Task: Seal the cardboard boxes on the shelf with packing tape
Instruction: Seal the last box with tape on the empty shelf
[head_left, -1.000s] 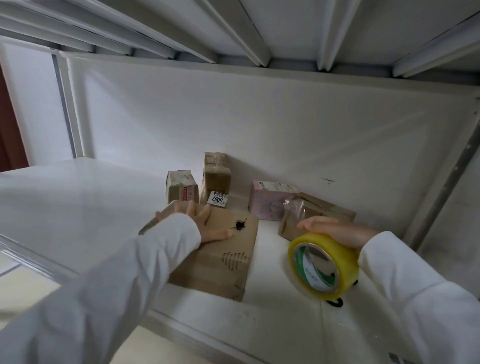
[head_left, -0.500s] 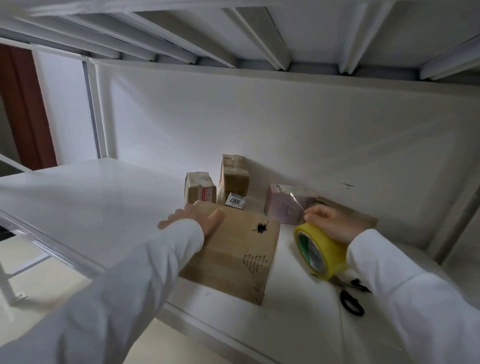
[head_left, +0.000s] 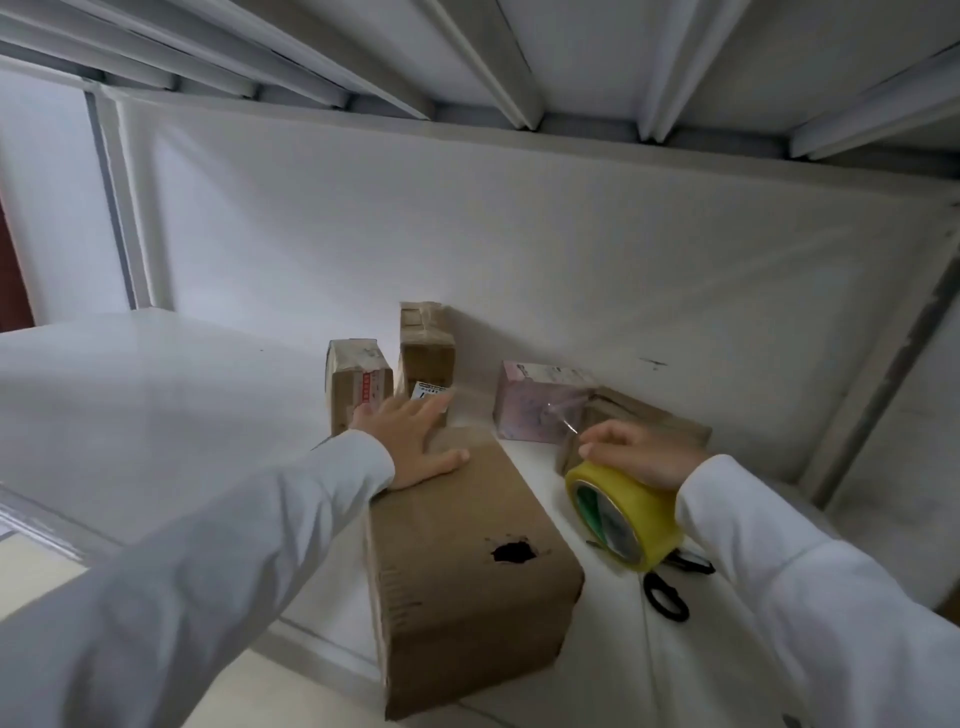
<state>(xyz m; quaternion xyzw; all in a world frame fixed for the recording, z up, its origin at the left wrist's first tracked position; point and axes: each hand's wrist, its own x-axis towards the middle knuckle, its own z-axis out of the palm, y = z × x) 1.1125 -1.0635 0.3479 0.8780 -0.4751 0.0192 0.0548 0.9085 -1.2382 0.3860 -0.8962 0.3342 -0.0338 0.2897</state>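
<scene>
A person in white long sleeves reaches onto a white metal shelf (head_left: 156, 405). The landmark is a large brown cardboard box (head_left: 467, 571) lying near the shelf's front edge, with a dark ragged hole in its top face.

The left hand (head_left: 413, 439) rests flat on the far left corner of this box, fingers straight and spread wide, holding nothing.

To the right of the box, the right hand (head_left: 636, 454) curls over the top of a roll of yellow packing tape (head_left: 623, 512), gripping it. The roll stands on edge, tilted, its green-printed core facing the box. A thin strip of clear tape appears to rise from near the fingers toward the back.

Black-handled scissors (head_left: 667, 597) lie on the shelf just below the roll, to the right of the box.

Behind the box, against the white back wall, stand two small brown taped parcels (head_left: 358, 379) (head_left: 426, 345). Behind and to the right sit a pale pink box (head_left: 535, 405) and a flatter brown parcel (head_left: 649, 421), partly hidden by the right hand.
</scene>
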